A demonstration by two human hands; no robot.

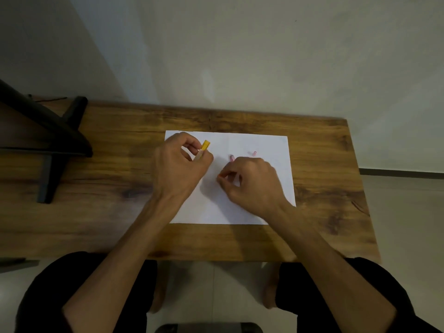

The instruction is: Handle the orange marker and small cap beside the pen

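From the head camera, your left hand [179, 162] pinches a small stick with a yellow end [204, 148] between the thumb and curled fingers. The yellow end pokes up past your fingertips.

Your right hand [252, 181] is curled, with its fingertips pressed close together down on the white paper [271, 145]. It may be pinching something tiny, but it is too blurry to tell. A small pink piece [231, 157] peeks out just above this hand's knuckles. Another pink piece [254, 153] lies on the paper a little farther up, apart from the hand.

Both hands sit over the paper, near each other but not touching. The paper lies flat on the wooden table [96, 188]. Far off to the left of your left hand stands a black stand [55, 140]. Nothing blocks your hands.
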